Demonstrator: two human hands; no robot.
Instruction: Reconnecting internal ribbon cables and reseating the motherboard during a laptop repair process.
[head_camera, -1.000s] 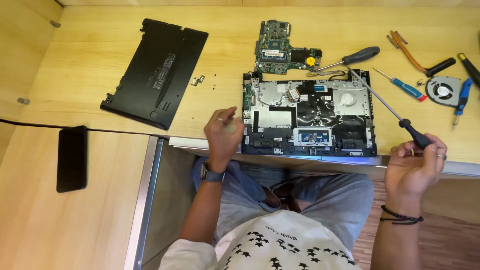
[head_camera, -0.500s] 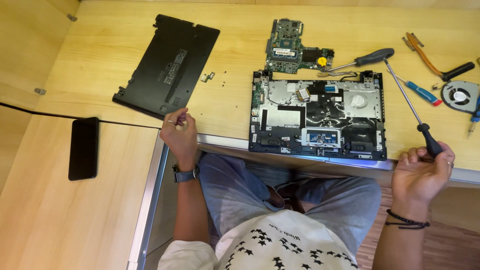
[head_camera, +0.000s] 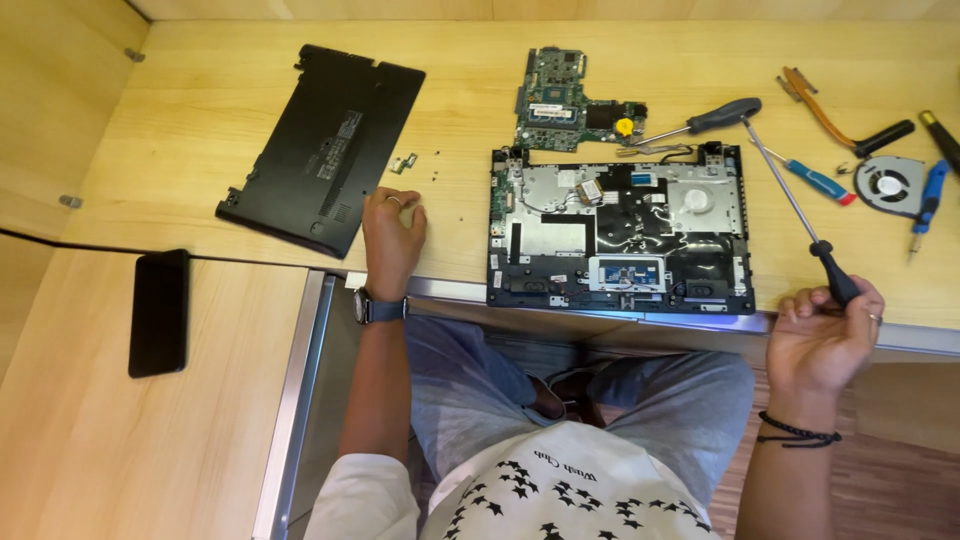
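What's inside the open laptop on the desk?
Inside the open laptop shell you can see silver metal plates, black patches, thin wires and a small blue-edged board near the front. Whatever lies under those plates is covered. The green circuit board lies outside, behind it.

Long black-handled screwdriver (head_camera: 800, 217) (tilted, tip up)

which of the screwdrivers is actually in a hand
The long thin one with the black handle, held in the right hand; the others lie loose on the desk.
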